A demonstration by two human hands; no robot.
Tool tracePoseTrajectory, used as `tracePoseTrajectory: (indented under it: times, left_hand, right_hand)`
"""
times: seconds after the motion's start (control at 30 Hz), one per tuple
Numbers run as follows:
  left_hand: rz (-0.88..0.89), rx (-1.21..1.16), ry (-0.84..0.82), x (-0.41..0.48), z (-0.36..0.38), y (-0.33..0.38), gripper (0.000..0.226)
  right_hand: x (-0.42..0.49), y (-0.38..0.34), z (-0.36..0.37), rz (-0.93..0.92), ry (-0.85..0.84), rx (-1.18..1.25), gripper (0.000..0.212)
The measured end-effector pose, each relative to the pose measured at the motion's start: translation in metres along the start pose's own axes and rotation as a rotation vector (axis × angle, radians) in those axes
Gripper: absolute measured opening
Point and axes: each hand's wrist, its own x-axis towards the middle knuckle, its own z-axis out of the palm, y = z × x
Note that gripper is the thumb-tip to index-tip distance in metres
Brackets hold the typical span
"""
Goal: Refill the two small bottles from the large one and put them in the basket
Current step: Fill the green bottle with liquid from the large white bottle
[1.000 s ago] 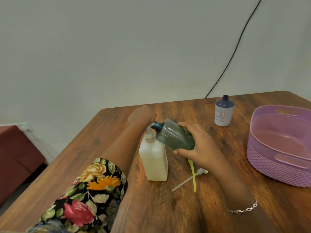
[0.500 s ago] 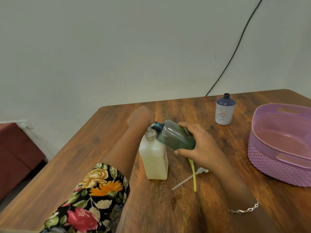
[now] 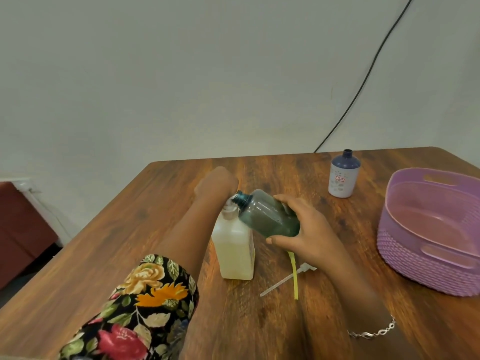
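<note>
The step in hand is, I judge, the pouring into the first bottle. The right hand (image 3: 298, 229) is wrapped around the lower body of the green bottle (image 3: 267, 216), with the thumb under it and the fingers over it. It holds the bottle tilted, almost lying, above the worktop (image 3: 109, 250). Its open mouth is right at the neck of the white bottle (image 3: 235, 245), which stands upright and has pale liquid inside. The left hand (image 3: 217, 181) reaches behind the white bottle; only its back shows, so I cannot tell if its fingers grip the neck or only rest there. I also cannot see any stream of liquid, so whether the flow has begun is not clear. The pump (image 3: 285, 281) lies on the worktop just in front of the right wrist, with a yellow strip (image 3: 294, 279) across it. The small bottle (image 3: 343, 178) with the blue top stands open and untouched farther back on the right. The basket (image 3: 415, 268) near the right edge has nothing in it, so most of the task is yet to do. The next move calls for a slow, steady tilt with the two mouths kept in line, because both openings are narrow and liquid could easily run down the outside.
</note>
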Motion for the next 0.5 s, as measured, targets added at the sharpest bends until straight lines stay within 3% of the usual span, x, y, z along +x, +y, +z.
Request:
tracePoseTrajectory:
  times: [0.33,0.5]
  left_hand:
    - [0.081,0.012,-0.006,0.008,-0.011,0.011,0.022]
    - [0.012,0.033,0.024,0.005,0.004,-0.002,0.030]
  right_hand:
    - [0.008,-0.011,-0.015,-0.028,0.012,-0.071,0.074]
    - [0.005,-0.006,-0.008,-0.004,0.002,-0.096,0.073]
